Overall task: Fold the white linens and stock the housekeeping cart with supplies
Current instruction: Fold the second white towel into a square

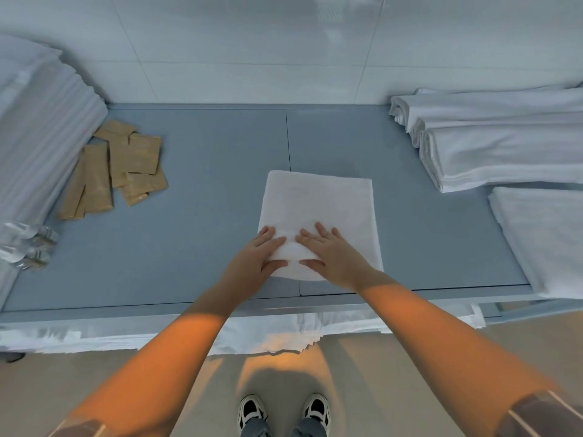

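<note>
A folded white towel [317, 216] lay near the front middle of the grey-blue surface [202, 190], its long side running away from the person and its near edge close to the surface's front rim. Both hands pressed flat on the near end of the towel. The left hand [257, 258] lay on the towel's near left corner with fingers straight and spread, thumb stretched toward the centre; its grip was wide and closed round nothing. The right hand [328, 253] lay just beside it on the near middle of the towel, fingers likewise straight and fanned, thumb pointing toward the left thumb, the two thumbs close but apart; its grip was also wide and held nothing. At the back left of the surface sat a loose heap of tan paper packets [116, 168], overlapping one another and touching a tall stack of striped white linens [41, 127] that filled the left edge. Near the front of that stack, clear plastic water bottles [26, 244] lay at the left border, partly cut off by the frame. At the right rear, a pile of folded white towels [498, 143] rested with their rounded folds facing the centre, and in front of it a flat white sheet [542, 234] hung over the front right corner. More white cloth [271, 335] showed on a lower level beneath the front rim. Behind the surface rose a pale tiled wall [252, 52]. Below, on a beige floor [79, 383], stood the person's black-and-white shoes [284, 410].
</note>
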`<state>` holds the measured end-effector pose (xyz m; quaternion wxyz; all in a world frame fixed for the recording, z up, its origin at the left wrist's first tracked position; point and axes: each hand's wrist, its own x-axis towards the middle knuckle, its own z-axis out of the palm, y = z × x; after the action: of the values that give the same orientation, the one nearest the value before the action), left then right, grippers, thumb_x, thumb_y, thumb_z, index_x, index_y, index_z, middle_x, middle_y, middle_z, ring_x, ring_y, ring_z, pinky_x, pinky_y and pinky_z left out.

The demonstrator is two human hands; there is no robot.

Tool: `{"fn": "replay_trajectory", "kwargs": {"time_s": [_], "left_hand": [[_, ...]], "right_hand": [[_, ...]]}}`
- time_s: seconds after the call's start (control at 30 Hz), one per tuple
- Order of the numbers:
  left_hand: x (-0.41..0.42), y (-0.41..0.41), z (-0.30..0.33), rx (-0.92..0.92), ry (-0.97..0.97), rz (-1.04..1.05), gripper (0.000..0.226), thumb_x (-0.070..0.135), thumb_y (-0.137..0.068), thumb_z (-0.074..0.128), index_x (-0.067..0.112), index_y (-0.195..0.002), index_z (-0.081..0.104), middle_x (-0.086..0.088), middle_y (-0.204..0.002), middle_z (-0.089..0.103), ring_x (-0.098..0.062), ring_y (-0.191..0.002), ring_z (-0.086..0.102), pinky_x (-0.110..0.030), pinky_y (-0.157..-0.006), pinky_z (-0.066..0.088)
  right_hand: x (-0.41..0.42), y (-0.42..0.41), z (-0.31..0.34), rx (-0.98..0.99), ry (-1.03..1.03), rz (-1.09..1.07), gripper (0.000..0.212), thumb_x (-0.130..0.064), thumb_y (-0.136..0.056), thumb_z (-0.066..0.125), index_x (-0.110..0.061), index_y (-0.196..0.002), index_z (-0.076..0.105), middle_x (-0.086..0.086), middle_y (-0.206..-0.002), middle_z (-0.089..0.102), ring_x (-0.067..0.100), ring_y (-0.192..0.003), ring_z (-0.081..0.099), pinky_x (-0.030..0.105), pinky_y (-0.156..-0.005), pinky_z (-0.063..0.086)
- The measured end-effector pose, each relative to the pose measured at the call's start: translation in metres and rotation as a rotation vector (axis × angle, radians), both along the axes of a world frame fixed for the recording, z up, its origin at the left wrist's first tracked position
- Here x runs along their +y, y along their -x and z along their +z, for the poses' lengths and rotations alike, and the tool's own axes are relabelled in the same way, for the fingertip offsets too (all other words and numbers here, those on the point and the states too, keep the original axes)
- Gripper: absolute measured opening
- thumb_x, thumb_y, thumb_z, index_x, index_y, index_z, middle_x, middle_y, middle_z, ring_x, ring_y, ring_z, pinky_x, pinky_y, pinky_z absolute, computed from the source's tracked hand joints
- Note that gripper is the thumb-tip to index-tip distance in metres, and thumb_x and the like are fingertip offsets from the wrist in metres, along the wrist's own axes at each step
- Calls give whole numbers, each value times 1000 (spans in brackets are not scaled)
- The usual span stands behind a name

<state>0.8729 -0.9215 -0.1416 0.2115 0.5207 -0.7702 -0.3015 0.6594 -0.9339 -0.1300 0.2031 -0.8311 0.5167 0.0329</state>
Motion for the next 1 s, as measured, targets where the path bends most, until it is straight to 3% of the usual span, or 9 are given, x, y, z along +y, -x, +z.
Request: {"fn": "replay_trajectory", "kwargs": {"time_s": [0.2, 0.3, 0.4, 0.47, 0.53, 0.7, 0.8, 0.9, 1.0], "left_hand": [[3, 3, -2, -39, 26, 111, 47, 3, -89, 57, 8, -135, 52, -9, -150, 38, -18, -141, 30, -24, -108, 26], [8, 15, -5, -13, 33, 213, 50, -2, -85, 53, 7, -134, 52, -12, -152, 34, -22, -143, 27, -27, -109, 27], [11, 22, -9, -5, 32, 217, 48, 7, -85, 60, 7, -133, 51, -15, -153, 30, -27, -144, 22, -34, -113, 25], [12, 23, -11, -13, 40, 221, 51, 26, -86, 68, 9, -132, 52, -14, -153, 31, -27, -144, 22, -35, -112, 26], [13, 24, -12, -40, 55, 230, 55, 40, -86, 67, 12, -131, 53, -13, -152, 33, -26, -144, 23, -37, -110, 30], [9, 31, -10, -48, 42, 323, 44, 20, -88, 61, 12, -131, 54, -9, -151, 35, -25, -144, 23, -43, -105, 39], [8, 35, -13, -13, 2, 345, 51, 3, -87, 56, 15, -136, 50, -6, -155, 28, -24, -145, 16, -40, -109, 33], [8, 25, -14, -25, 14, 271, 59, -9, -89, 43, 18, -142, 45, -3, -158, 21, -20, -147, 11, -36, -110, 30], [5, 7, -12, -139, 64, 150, 67, -12, -87, 37, 21, -145, 39, -2, -159, 18, -19, -147, 13, -36, -108, 33]], "right_hand": [[-9, 3, 13, -62, -138, -22, 52, -44, -101, 33, -24, -149, 30, -3, -159, 20, 21, -148, 3, 39, -120, 4], [-9, 1, 14, -85, -126, -100, 49, -41, -103, 31, -21, -148, 32, 11, -157, 23, 25, -148, 10, 40, -120, 11], [-5, 3, 12, -73, -68, -55, 45, -30, -103, 38, -20, -147, 35, 7, -155, 31, 25, -147, 12, 40, -119, 13], [-3, 4, 10, -71, -71, -28, 46, -26, -102, 42, -21, -147, 36, 1, -155, 32, 23, -148, 11, 39, -120, 10], [-4, 3, 10, -110, -77, -83, 43, -27, -102, 42, -21, -145, 40, 7, -153, 35, 23, -147, 13, 39, -119, 12], [-6, 0, 9, -179, -86, -122, 37, -27, -102, 39, -19, -137, 48, 8, -143, 49, 24, -147, 17, 41, -117, 17], [0, 0, 4, -136, -70, -89, 45, -21, -100, 43, -25, -145, 39, -1, -154, 34, 25, -148, 8, 44, -119, 8], [6, 1, -6, -11, -2, -4, 69, -3, -96, 44, -32, -152, 17, -8, -160, 10, 26, -148, -5, 45, -119, -1], [7, 6, -9, -16, 34, 12, 84, 12, -89, 41, -33, -152, 10, -8, -161, 4, 25, -148, -9, 40, -119, -4]]}}
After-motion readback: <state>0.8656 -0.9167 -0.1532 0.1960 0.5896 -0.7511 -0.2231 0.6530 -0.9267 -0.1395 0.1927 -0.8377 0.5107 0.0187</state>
